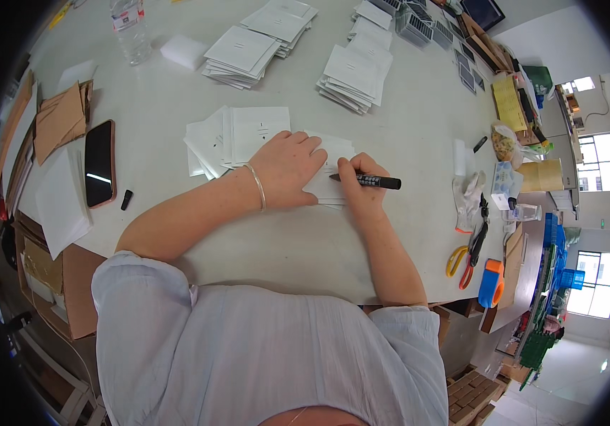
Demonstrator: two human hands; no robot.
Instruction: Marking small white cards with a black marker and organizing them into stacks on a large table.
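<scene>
My right hand (363,195) grips a black marker (383,182), its tip pointing left at a white card (332,148) under my hands. Whether the tip touches the card I cannot tell. My left hand (287,170) lies flat with fingers spread, partly on that card and partly covering the near side of a fanned group of white cards (251,122). Small dark printed marks show on these cards. A bracelet circles my left wrist. Off to the left, a small black cap (127,199) lies beside a phone (100,163).
Stacked white cards (242,51) stand farther back, with another stack (351,74) to their right. A water bottle (131,35) and white foam block (184,52) are at the far left. Scissors (466,275), a glove (468,195) and a tape dispenser (491,282) lie along the right side.
</scene>
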